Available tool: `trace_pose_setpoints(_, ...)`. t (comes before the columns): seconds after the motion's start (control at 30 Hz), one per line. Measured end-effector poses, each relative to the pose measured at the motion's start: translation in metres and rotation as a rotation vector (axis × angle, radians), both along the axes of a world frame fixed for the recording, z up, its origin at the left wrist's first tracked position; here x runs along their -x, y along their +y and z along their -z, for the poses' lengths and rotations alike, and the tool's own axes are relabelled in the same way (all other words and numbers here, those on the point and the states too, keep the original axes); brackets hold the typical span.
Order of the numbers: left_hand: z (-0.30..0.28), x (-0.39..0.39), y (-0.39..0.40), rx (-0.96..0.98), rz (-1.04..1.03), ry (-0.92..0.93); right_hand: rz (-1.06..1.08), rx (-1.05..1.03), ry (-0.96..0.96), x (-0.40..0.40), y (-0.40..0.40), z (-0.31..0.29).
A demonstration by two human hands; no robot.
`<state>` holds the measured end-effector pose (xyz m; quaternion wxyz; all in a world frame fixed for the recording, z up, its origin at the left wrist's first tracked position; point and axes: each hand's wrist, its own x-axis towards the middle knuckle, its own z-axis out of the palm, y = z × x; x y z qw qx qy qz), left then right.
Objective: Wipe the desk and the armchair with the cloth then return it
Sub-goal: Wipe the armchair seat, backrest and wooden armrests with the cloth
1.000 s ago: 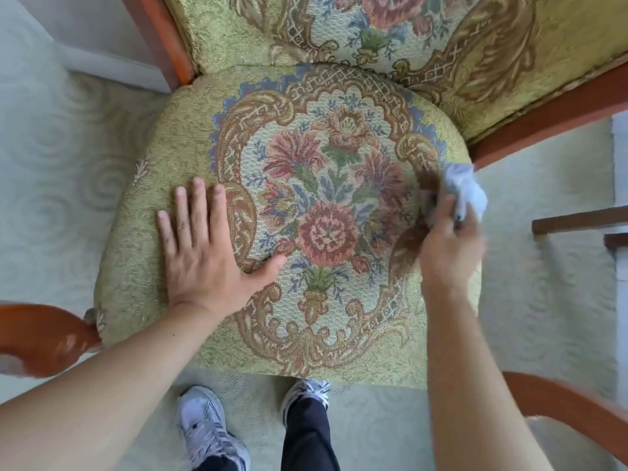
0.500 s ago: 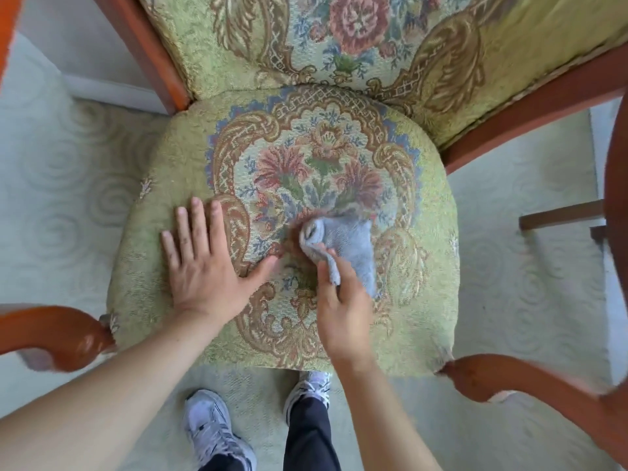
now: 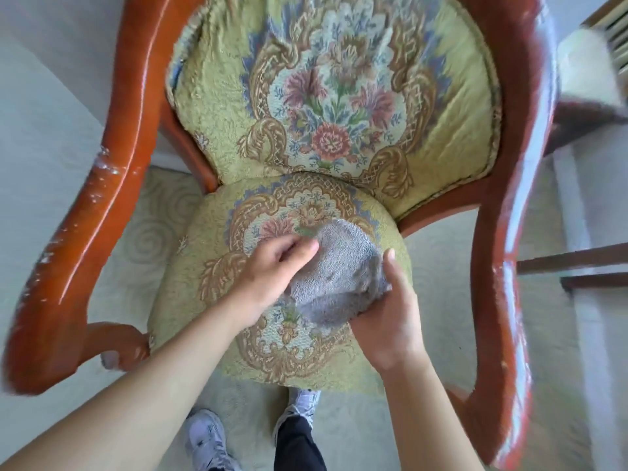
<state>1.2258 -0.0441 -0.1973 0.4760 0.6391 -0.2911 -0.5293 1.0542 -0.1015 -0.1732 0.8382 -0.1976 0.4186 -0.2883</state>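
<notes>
Cloth (image 3: 334,270): grey terry, soft and bunched into a loose mound, sitting over the middle of the armchair's seat cushion (image 3: 210,300), just toward 2 o'clock from its centre.
Left hand (image 3: 272,270): fingers curled, pinching the cloth's edge at its 9 o'clock side.
Right hand (image 3: 390,314): cupped round the cloth from 4 o'clock, thumb straight up along its right edge; it has the bulk of the fabric.
Step in hand: judged to be regathering or refolding the cloth between wipes on the armchair (image 3: 506,185).
Doing it well: fold to a flat pad with a fresh face outward, keep loose corners tucked so they do not drag, then wipe in overlapping strokes following the weave.
Seat and back upholstery: coarse woven tapestry, yellow-green ground with a floral medallion in pink, blue and tan; the nubbly raised weave will likely catch terry loops, so light, even pressure suits it.
Back cushion (image 3: 339,107): rounded, padded, at 12 o'clock, piped at the rim.
Frame: glossy reddish-brown wood, curved arms at 9 and 3 o'clock; smooth and hard, probably wiping easily with one long pass.
Floor (image 3: 153,232): pale carpet with a swirl pattern.
Still to do, by judgement: remaining chair surfaces, then returning the cloth.
</notes>
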Motion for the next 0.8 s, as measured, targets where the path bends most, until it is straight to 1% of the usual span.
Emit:
trace_pose_setpoints(0.1, -0.060, -0.003, -0.008, 0.061, 0.022, -0.037, -0.134, 0.063, -0.054, 0.008, -0.021, -0.036)
trace_pose_setpoints(0.17, -0.097, -0.003, -0.011, 0.091, 0.055, -0.045, -0.214, 0.053, -0.116, 0.013, -0.029, -0.061)
trace_pose_setpoints(0.2, -0.115, -0.002, -0.011, 0.107, 0.077, 0.001, -0.246, 0.034, -0.157, 0.014, -0.031, -0.075)
trace_pose_setpoints(0.3, -0.161, 0.000, -0.017, 0.119, 0.135, 0.270, -0.268, -0.056, -0.327, 0.015, -0.032, -0.108)
trace_pose_setpoints(0.37, -0.186, -0.001, -0.024, 0.143, 0.155, 0.361, -0.255, -0.067, -0.441, 0.013, -0.032, -0.126)
trace_pose_setpoints(0.4, -0.197, -0.001, -0.027, 0.153, 0.161, 0.370, -0.251, -0.058, -0.476, 0.011, -0.031, -0.134)
trace_pose_setpoints(0.47, -0.214, -0.003, -0.037, 0.153, 0.170, 0.305, -0.243, -0.052, -0.484, 0.005, -0.033, -0.147)
trace_pose_setpoints(0.53, -0.221, -0.009, -0.048, 0.127, 0.146, 0.232, -0.216, -0.071, -0.409, -0.003, -0.039, -0.157)
trace_pose_setpoints(0.57, -0.220, -0.015, -0.056, 0.110, 0.127, 0.161, -0.203, -0.080, -0.393, -0.007, -0.044, -0.159)
trace_pose_setpoints(0.67, -0.212, -0.037, -0.080, 0.060, 0.066, -0.223, -0.202, -0.040, -0.320, -0.022, -0.065, -0.165)
trace_pose_setpoints(0.73, -0.205, -0.055, -0.093, 0.053, 0.034, -0.349, -0.200, -0.014, -0.260, -0.038, -0.082, -0.167)
trace_pose_setpoints(0.8, -0.199, -0.073, -0.108, 0.059, 0.044, -0.451, -0.139, 0.009, -0.176, -0.054, -0.100, -0.169)
